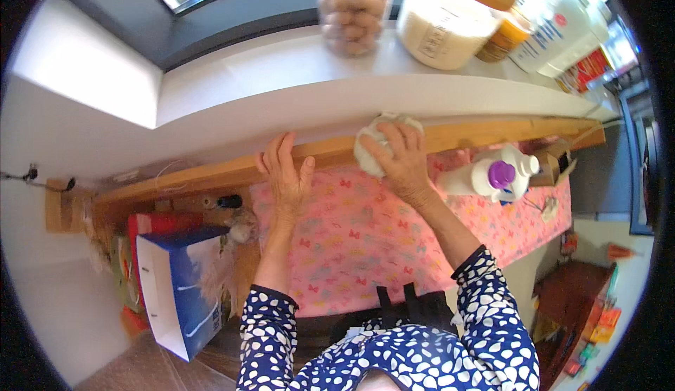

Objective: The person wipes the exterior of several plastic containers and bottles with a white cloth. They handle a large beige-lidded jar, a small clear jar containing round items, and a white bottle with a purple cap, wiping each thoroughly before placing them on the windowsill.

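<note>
White-spotted navy sleeves [492,296] stretch across a pink patterned tablecloth [365,250].
On the tablecloth at right stands a white plastic jug with a purple cap [460,181]. Past it runs a long, light-brown wooden ledge [485,134], where the bare left hand [287,178] is spread and holds nothing, while the bare right hand [404,162] curls its fingers over a crumpled pale cloth [368,162]. Farther, a clear jar of round brown pieces [354,22] stands on the white windowsill [239,81].
</note>
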{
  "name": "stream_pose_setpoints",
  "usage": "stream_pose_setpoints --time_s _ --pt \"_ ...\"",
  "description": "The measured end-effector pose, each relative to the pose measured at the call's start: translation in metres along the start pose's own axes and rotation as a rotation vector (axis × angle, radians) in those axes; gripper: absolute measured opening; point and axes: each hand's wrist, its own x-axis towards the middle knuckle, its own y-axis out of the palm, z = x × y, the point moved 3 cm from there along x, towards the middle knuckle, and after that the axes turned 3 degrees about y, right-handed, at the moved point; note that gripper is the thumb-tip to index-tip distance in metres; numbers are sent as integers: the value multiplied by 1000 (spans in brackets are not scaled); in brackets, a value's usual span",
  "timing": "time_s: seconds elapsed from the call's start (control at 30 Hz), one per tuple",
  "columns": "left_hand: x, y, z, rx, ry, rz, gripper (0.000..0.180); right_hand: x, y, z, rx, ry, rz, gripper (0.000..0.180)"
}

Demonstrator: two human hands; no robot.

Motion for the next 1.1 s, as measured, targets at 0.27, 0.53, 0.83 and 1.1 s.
stream_pose_setpoints --time_s 0.27,0.53,0.83,1.1 --pt "-68 -50 48 -199 -335 -430 44 53 59 136 92 -213 -105 37" --pt "-90 -74 50 -170 -457 -455 42 91 105 230 234 -347 -196 34" --pt "-66 -54 13 -131 -358 -318 30 57 50 134 100 -289 -87 36" --pt "-31 0 -73 -184 -161 -112 31 2 -2 6 -26 -157 -33 44"
